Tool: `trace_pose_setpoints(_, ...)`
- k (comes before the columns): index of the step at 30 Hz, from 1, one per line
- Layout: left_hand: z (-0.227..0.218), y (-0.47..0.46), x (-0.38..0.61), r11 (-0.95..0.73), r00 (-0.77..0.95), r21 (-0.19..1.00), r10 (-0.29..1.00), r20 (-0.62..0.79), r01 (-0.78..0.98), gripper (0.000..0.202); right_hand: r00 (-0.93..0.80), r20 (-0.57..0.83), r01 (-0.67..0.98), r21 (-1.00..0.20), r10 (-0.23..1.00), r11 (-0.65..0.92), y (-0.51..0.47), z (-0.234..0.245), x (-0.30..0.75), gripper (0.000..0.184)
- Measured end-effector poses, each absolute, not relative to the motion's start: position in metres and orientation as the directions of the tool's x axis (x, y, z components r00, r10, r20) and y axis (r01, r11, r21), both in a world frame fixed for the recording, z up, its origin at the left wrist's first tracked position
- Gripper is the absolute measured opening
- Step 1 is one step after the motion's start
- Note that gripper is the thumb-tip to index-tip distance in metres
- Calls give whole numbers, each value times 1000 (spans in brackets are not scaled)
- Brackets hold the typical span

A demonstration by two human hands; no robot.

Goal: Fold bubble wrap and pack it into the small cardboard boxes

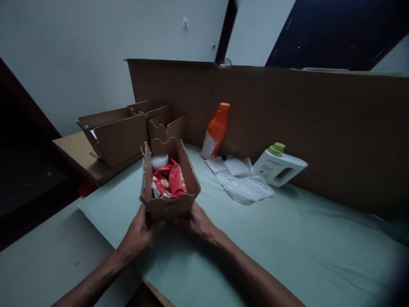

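A small open cardboard box (169, 204) sits on the pale green table cover (287, 238) in front of me. Inside it lie a red snack packet (171, 181) and a white wrapped item (159, 161). My left hand (138, 233) grips the box's near left corner, fingers curled against the cardboard. My right hand (200, 222) holds the near right side low down, its fingers tucked under or behind the box.
Open empty cardboard boxes (118, 136) stand at the back left on a flat carton. An orange bottle (215, 131), a white jug with a green cap (279, 167) and bubble wrap sheets (241, 179) lie along a tall cardboard wall (319, 128).
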State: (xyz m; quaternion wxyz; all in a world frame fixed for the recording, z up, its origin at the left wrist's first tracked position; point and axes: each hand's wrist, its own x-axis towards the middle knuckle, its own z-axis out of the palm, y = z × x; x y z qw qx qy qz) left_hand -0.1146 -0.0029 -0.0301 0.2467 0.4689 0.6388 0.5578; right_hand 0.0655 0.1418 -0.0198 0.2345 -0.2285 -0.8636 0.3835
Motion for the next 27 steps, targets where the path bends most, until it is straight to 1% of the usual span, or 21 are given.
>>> trace_pose_setpoints(3, -27, 10, -154, -38, -543, 972, 824, 162, 231, 56, -761, 221, 210, -805, 610, 555, 133, -18, 14, 91)
trace_pose_setpoints(6, -23, 17, -202, -17, -645, 972, 746, 168, 234, 56, -766, 185, 269, -777, 615, 569, 129, -20, -29, 97)
trace_pose_setpoints(9, -22, 20, -235, 64, -775, 961, 607, 177, 269, 55, -811, 169, 283, -724, 560, 629, 133, -25, -61, 94)
trace_pose_setpoints(11, -25, 24, -244, 105, -815, 957, 553, 171, 272, 57, -819, 175, 279, -710, 546, 646, 138, -29, -78, 94)
trace_pose_setpoints(13, -29, 29, -246, 105, -842, 957, 509, 180, 269, 62, -811, 177, 286, -712, 558, 642, 144, -32, -90, 94)
trace_pose_setpoints(15, -35, 34, -244, 110, -885, 957, 420, 200, 269, 68, -798, 180, 297, -713, 575, 635, 147, -34, -98, 95)
trace_pose_setpoints(17, -37, 37, -242, 145, -921, 958, 344, 186, 247, 71, -789, 192, 303, -704, 583, 642, 148, -35, -101, 93)
trace_pose_setpoints(18, -38, 38, -242, 163, -929, 960, 330, 166, 229, 71, -786, 199, 305, -697, 585, 648, 148, -35, -102, 91)
trace_pose_setpoints(20, -37, 39, -244, 180, -928, 963, 351, 127, 200, 69, -789, 203, 309, -685, 580, 660, 146, -35, -102, 87)
trace_pose_setpoints(21, -35, 40, -244, 165, -915, 968, 387, 112, 188, 69, -794, 198, 311, -680, 575, 664, 146, -35, -102, 87)
trace_pose_setpoints(25, -32, 42, -243, -7, -808, 993, 580, 99, 117, 79, -812, 185, 308, -669, 554, 676, 145, -35, -101, 87)
trace_pose_setpoints(27, -33, 43, -240, -41, -771, 995, 630, 97, 92, 81, -816, 188, 309, -658, 547, 686, 146, -34, -101, 84)
